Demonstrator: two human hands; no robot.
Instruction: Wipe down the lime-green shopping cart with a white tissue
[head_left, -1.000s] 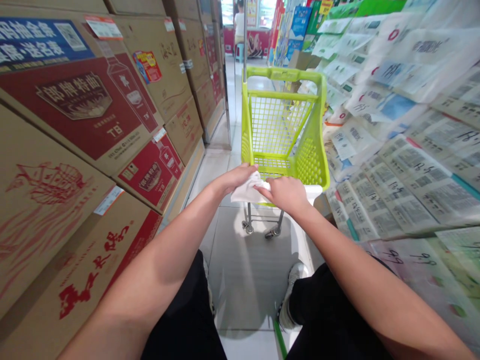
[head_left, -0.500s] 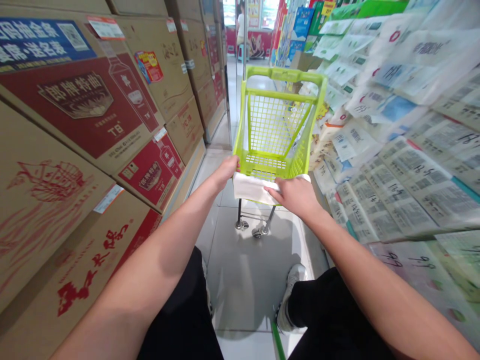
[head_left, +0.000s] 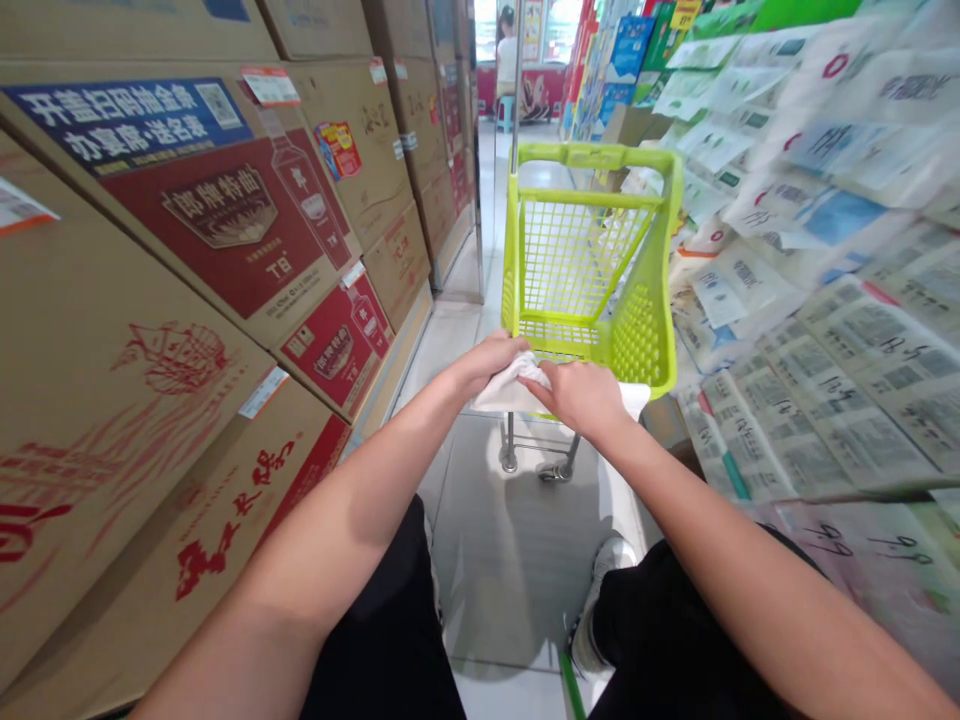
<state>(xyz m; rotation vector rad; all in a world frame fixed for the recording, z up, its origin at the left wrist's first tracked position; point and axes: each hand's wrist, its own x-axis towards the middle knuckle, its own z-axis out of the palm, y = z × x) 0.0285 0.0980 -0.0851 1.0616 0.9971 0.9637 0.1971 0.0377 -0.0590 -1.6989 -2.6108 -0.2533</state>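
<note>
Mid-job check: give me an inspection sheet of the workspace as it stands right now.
Surface: pale tiled floor of a narrow aisle.
Job's things: lime-green cart straight ahead; white cloth draped over its near rim.
Clutter: nothing seen on the floor around the cart.
Hands: left hand and right hand sit close together at the near rim, both closed on the cloth.
Cables: nothing seen.
Surroundings: stacked cardboard boxes on the left; plastic-wrapped packs on shelves to the right; a person far down the aisle.
</note>
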